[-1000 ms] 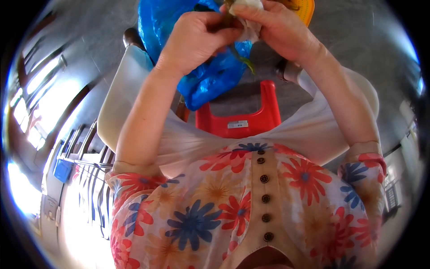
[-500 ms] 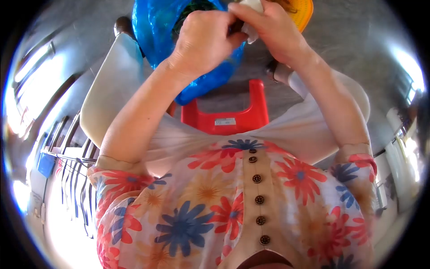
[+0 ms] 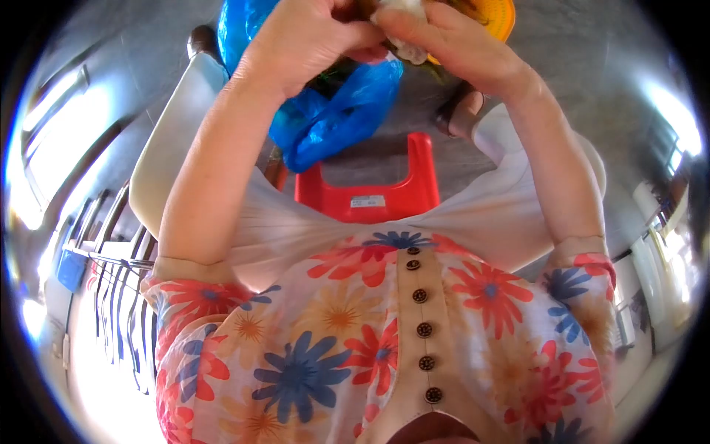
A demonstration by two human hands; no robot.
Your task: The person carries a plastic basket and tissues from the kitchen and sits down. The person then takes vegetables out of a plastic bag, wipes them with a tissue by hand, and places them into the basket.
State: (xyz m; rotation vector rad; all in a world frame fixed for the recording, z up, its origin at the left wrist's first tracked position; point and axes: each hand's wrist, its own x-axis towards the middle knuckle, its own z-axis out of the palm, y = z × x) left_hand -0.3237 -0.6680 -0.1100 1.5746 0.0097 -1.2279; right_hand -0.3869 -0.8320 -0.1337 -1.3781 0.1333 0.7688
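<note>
Close together at the top of the view, both hands work above a blue plastic bag [image 3: 333, 122]. My right hand [image 3: 473, 48] is closed on a whitish crumpled piece [image 3: 407, 46], with a thin green strand showing below it. Beside it, my left hand [image 3: 303, 44] has its fingers curled in; what they pinch is partly cut off by the upper edge of the frame, and I cannot tell what it is. Dark green leaves [image 3: 336, 74] show in the mouth of the bag, partly hidden behind my left hand.
An orange basket [image 3: 506, 16] with greenish-brown stalks stands beyond my right hand. Between my knees is a red plastic stool [image 3: 421, 174] with a white label. A dark shoe [image 3: 447, 118] rests on the grey floor [image 3: 577, 66]. At left stands a rack [image 3: 122, 259] with dark bars.
My left hand has shifted left and up, and turned. More of the whitish piece shows under my right hand, with a green strand now visible. The bag's opening looks lower and more uncovered.
</note>
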